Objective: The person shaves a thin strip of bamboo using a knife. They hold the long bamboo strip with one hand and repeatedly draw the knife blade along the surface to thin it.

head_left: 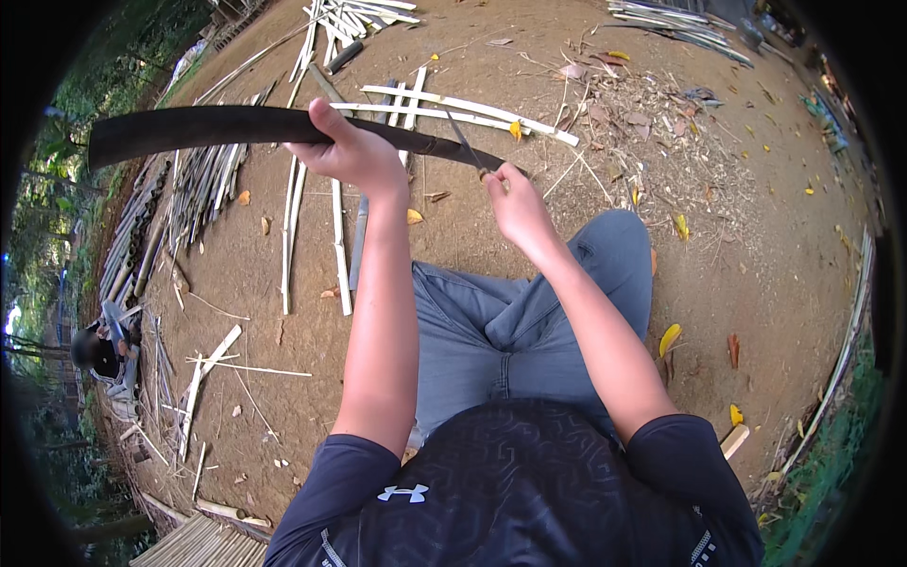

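A long dark bamboo piece (208,126) lies across the upper part of the head view, its wide end at the left, with a joint ring toward its narrower right end. My left hand (357,163) is closed round it near the middle, thumb up and fingers underneath. My right hand (518,203) is closed on the handle of a knife (463,140), which my fingers mostly hide. Its thin blade points up and left, crossing the bamboo close to the right end. Whether the edge bites into the bamboo I cannot tell.
Pale split bamboo strips (340,246) lie on the brown dirt ground (453,236) beyond my crossed legs. Bundled poles (208,175) are at the left, more strips (354,17) at the far side. Shavings and dry leaves (652,123) litter the right. Another person (118,350) sits far left.
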The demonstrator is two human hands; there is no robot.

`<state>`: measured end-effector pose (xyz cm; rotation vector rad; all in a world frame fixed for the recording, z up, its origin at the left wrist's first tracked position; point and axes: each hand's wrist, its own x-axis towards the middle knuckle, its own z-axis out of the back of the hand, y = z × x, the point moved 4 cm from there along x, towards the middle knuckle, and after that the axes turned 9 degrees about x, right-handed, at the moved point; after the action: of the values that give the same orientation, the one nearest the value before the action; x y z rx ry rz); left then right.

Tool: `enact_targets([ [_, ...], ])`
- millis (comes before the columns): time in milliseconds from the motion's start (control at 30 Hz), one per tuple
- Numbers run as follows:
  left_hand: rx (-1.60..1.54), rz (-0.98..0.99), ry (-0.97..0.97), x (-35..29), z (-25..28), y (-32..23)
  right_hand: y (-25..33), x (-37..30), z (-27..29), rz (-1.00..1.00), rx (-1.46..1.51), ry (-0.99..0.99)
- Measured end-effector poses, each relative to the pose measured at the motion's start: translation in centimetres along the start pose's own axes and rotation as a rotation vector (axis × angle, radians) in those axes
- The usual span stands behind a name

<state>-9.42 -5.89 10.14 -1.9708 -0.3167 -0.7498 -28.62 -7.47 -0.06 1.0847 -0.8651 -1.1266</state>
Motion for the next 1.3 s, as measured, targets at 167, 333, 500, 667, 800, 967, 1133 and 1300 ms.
enact_targets([
  [167, 0.042, -0.033, -0.016, 0.2, 0.2, 0.3, 0.2, -0.1, -0.4, -0.001, -0.085, 0.063],
  [333, 0.074, -0.033, -0.044, 0.1, 0.5, 0.4, 0.6, 0.3, 0.1, -0.034, -0.059, 0.107],
  [500, 0.093, 0.023, -0.033, 0.1, 0.5, 0.4, 1.1, -0.1, 0.4, -0.082, -0.072, 0.092],
  [667, 0.073, -0.024, -0.047, 0.2, 0.5, 0.4, 1.2, -0.5, -0.2, -0.007, -0.038, 0.032],
  [800, 0.094, 0.064, -0.025, 0.8, 1.0, 0.9, 0.2, -0.1, -0.6, -0.002, -0.044, 0.048],
  [967, 0.099, 0.025, -0.039, 0.7, 1.7, 0.9, -1.0, 0.0, -0.2, -0.114, -0.142, 0.019],
  [1133, 0.112, 0.003, -0.044, 0.8, 2.1, 1.3, -0.1, -0.9, -1.2, -0.054, -0.009, 0.173],
  [1300, 0.152, -0.008, -0.086, 1.9, 2.8, 1.8, 1.5, -0.4, -1.9, 0.030, -0.174, 0.084],
])
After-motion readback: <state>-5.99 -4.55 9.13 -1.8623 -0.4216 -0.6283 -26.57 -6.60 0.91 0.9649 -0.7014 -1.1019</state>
